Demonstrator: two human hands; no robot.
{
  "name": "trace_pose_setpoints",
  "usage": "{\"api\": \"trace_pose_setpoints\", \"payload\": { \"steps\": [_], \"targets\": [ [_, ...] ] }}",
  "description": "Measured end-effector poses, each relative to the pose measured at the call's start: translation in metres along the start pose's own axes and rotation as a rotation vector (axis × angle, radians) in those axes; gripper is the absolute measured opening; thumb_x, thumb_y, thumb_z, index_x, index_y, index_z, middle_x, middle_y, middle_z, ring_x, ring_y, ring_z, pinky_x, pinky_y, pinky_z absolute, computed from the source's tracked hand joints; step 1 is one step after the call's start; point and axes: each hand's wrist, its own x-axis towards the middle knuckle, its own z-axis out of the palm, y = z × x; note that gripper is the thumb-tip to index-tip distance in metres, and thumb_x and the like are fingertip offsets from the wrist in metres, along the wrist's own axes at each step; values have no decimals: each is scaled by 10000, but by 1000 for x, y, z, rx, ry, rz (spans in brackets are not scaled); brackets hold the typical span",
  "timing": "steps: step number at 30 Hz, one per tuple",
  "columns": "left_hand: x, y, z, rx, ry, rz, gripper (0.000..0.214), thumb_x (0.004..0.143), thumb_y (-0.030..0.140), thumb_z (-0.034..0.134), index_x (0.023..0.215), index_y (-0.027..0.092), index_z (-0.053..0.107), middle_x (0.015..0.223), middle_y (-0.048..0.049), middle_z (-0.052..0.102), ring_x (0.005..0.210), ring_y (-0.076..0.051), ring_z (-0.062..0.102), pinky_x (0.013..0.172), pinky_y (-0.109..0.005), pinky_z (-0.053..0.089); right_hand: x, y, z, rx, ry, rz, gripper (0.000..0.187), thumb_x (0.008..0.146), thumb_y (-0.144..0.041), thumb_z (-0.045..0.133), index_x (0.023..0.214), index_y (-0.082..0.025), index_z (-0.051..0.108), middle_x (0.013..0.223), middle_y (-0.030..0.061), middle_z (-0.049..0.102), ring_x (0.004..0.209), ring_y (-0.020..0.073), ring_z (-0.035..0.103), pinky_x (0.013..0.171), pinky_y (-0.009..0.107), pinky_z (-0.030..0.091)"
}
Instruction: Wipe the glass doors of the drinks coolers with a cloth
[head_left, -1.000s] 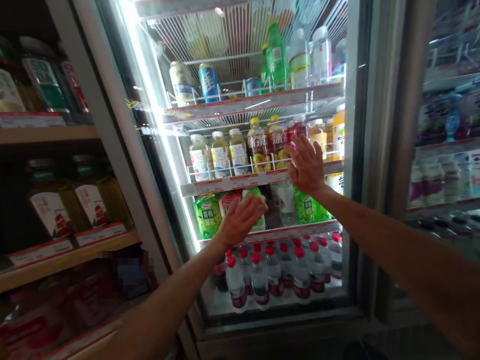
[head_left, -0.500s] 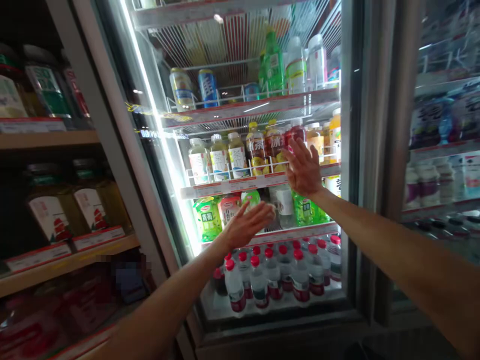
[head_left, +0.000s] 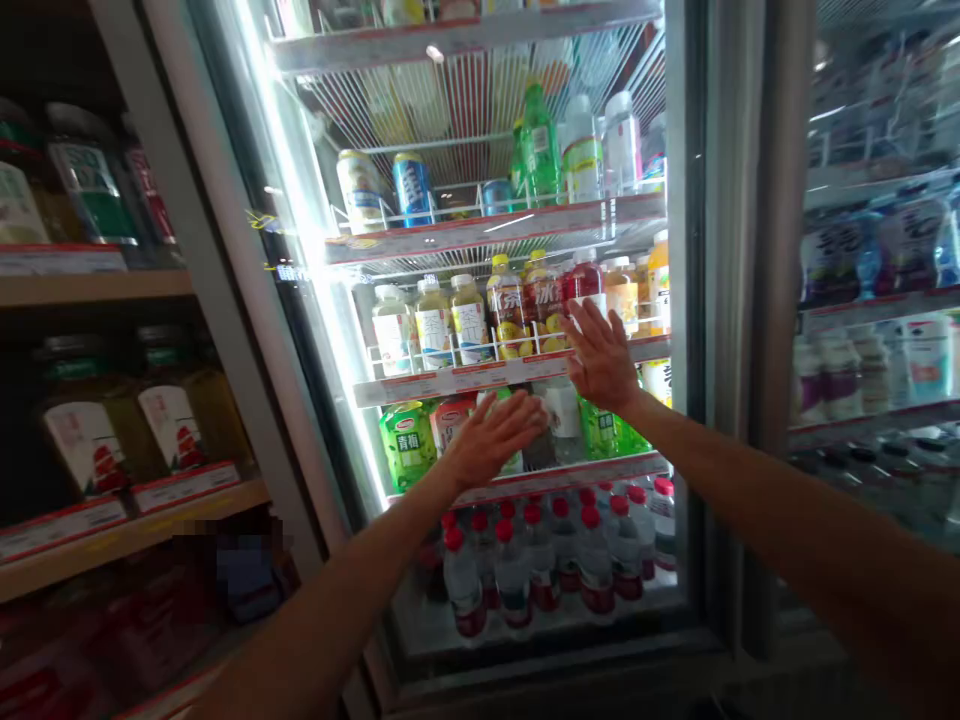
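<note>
Both my arms stretch toward a lit drinks fridge whose shelves show through its glass door. My left hand (head_left: 495,440) is open, fingers extended to the right, and overlaps the shelf of green pouches (head_left: 407,445). Higher and to the right, my right hand (head_left: 600,360) is open with fingers spread, covering part of a red drink bottle (head_left: 585,280). Beside that bottle stand dark iced tea bottles (head_left: 508,305) with yellow caps. Neither hand holds anything. Whether the palms touch the glass I cannot tell.
Red-capped water bottles (head_left: 514,575) fill the fridge's bottom. Cans (head_left: 412,190) and a green bottle (head_left: 540,145) stand on an upper shelf. Wooden shelving (head_left: 97,285) with large bottles is at left. A thick metal door frame (head_left: 739,300) separates another fridge at right.
The view has shifted slightly, so the upper shelves sit lower in the picture. My left hand has turned flatter, its thumb closer to the fingers. My right hand stays spread.
</note>
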Motion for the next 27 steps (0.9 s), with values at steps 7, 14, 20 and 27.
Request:
{"api": "trace_pose_setpoints", "payload": {
  "steps": [7, 14, 20, 27],
  "targets": [
    [24, -57, -15, 68, 176, -478, 484, 874, 149, 443, 1341, 266, 404, 1473, -63, 329, 1397, -222, 203, 1152, -503, 71, -10, 0, 0, -32, 10, -7, 559, 874, -334, 329, 1420, -223, 278, 1489, 60, 305, 1405, 193, 187, 1131, 479, 168],
    [17, -10, 0, -16, 30, 3, 415, 874, 157, 451, 1272, 273, 480, 1416, -16, 430, 1374, -191, 269, 1162, -448, 95, -10, -3, 0, -40, 21, 11, 552, 877, -324, 324, 1417, -220, 288, 1476, 59, 331, 1397, 186, 214, 1133, 465, 169],
    [24, -33, -6, 39, 112, -217, 471, 880, 160, 449, 1340, 240, 390, 1409, -75, 433, 1372, -218, 272, 1148, -485, 121, -13, 0, 1, -17, 3, 22, 539, 878, -324, 315, 1407, -218, 314, 1475, 55, 333, 1399, 194, 205, 1134, 473, 170],
    [46, -46, -2, -149, 159, -365, 643, 907, 238, 396, 1452, 124, 74, 1417, -141, 406, 1384, -192, 234, 1117, -406, 260, 7, -34, -16, 195, 57, -91, 480, 897, -284, 311, 1371, -236, 368, 1482, 47, 312, 1389, 177, 232, 1121, 442, 264]
  ]
}}
